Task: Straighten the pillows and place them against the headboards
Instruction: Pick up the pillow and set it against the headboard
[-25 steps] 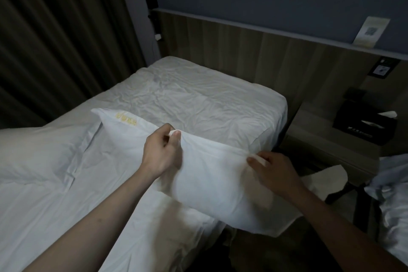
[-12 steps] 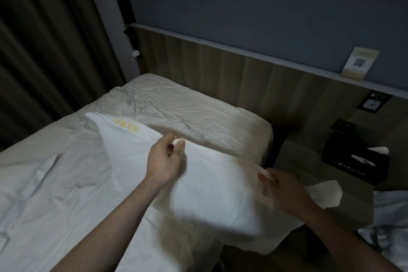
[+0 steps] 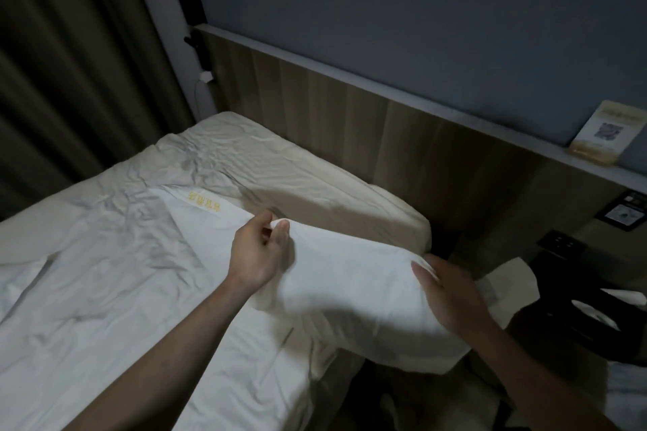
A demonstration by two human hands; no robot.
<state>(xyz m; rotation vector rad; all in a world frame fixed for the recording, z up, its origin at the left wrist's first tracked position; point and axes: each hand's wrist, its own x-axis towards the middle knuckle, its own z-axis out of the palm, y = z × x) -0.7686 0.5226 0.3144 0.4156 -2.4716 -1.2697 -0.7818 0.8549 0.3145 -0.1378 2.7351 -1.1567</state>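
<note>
A white pillow (image 3: 353, 287) with a small yellow embroidered mark lies across the bed's right edge, its right end hanging past the mattress. My left hand (image 3: 257, 252) pinches the pillow's upper edge between thumb and fingers. Over the right end, my right hand (image 3: 450, 294) holds the fabric with fingers curled round the corner. The wooden headboard (image 3: 350, 122) runs behind the bed, a hand's width or more beyond the pillow. The bare cream mattress head (image 3: 297, 182) lies between pillow and headboard.
A rumpled white duvet (image 3: 105, 290) covers the bed at left. Dark curtains (image 3: 70, 63) hang at far left. A bedside shelf at right carries a black tissue box (image 3: 588, 308); a card (image 3: 602, 136) stands on the headboard ledge. A narrow dark gap separates the bed from the shelf.
The pillow has moved up the bed toward the headboard, with both hands keeping their grip on it. My view has shifted closer to the bed head.
</note>
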